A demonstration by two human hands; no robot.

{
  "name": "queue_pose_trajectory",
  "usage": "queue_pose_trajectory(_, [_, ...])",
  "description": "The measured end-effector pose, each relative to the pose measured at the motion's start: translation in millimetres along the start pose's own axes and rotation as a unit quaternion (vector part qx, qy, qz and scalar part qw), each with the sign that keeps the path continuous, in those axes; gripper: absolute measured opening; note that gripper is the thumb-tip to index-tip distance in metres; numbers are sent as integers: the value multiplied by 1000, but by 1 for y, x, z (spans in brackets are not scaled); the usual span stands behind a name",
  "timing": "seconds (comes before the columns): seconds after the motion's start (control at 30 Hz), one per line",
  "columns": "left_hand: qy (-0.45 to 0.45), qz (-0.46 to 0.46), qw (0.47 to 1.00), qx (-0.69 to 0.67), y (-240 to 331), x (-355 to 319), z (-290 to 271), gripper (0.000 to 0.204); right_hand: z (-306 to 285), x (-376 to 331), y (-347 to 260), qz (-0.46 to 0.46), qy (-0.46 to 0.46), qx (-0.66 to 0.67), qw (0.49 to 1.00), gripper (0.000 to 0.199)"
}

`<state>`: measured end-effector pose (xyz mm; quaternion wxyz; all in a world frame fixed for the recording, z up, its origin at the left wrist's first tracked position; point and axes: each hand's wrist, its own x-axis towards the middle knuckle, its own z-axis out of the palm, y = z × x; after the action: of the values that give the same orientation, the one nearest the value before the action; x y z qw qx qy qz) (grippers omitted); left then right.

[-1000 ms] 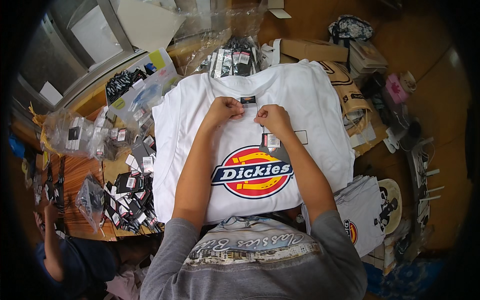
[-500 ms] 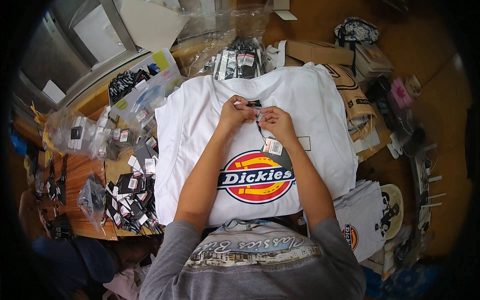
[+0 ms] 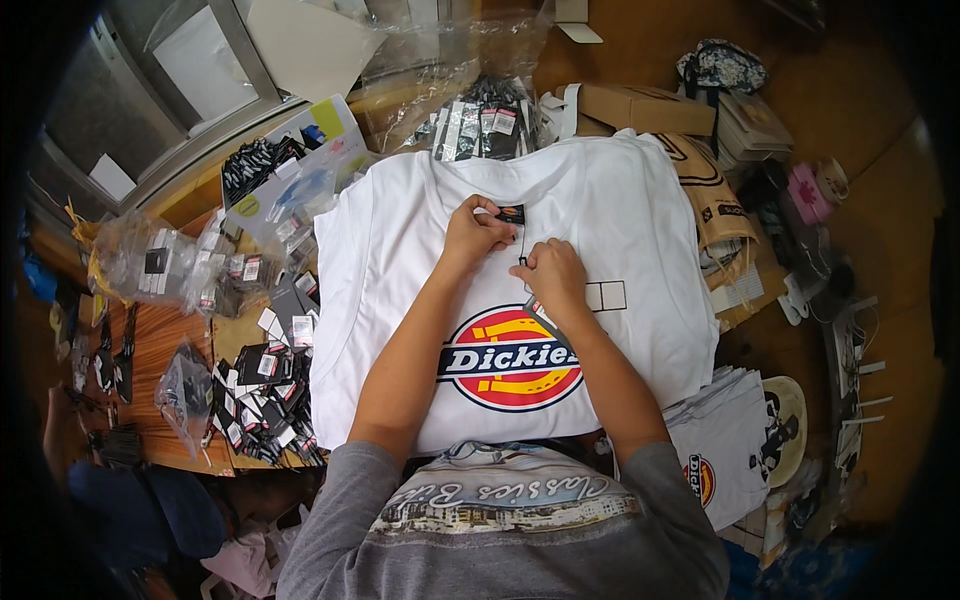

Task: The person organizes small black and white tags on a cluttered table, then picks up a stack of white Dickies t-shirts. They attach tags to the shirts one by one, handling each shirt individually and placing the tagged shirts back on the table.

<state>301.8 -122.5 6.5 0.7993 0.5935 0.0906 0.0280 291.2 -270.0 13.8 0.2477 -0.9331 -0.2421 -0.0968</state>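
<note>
Two bare forearms (image 3: pixel 410 345) reached over a white fabric shirt (image 3: pixel 650 240), the right hand (image 3: pixel 555 272) pinching the thin black cord (image 3: pixel 523 245) of a grey card tag (image 3: pixel 540 313) just below it. The left hand (image 3: pixel 475 238) curled at the black neck label (image 3: pixel 512 214); whether it gripped, I could not tell. Beyond both hands, a clear plastic bag (image 3: pixel 450 60) held black-and-white tags (image 3: pixel 485 125); farther left, a white-and-green container (image 3: pixel 335 165) held a black bundle (image 3: pixel 260 168).

White lettering (image 3: pixel 505 358) crosses the red emblem (image 3: pixel 512 394) on the white shirt (image 3: pixel 400 250); pale script (image 3: pixel 497 492) marks the grey T-shirt (image 3: pixel 450 572).
</note>
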Motion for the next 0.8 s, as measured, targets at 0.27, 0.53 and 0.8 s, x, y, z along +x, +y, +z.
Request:
queue_pose_trajectory(0.27, [-16, -20, 1000, 1, 5, -3, 0, 29, -4, 8, 14, 116, -62, 317, 939, 13])
queue_pose_trajectory(0.53, [-34, -7, 999, 33, 7, -6, 5, 30, -1, 10, 17, 128, -74, 369, 918, 13])
queue_pose_trajectory(0.8, [-17, 17, 998, 55, 3, -6, 9, 30, 0, 10, 16, 122, -70, 371, 918, 12])
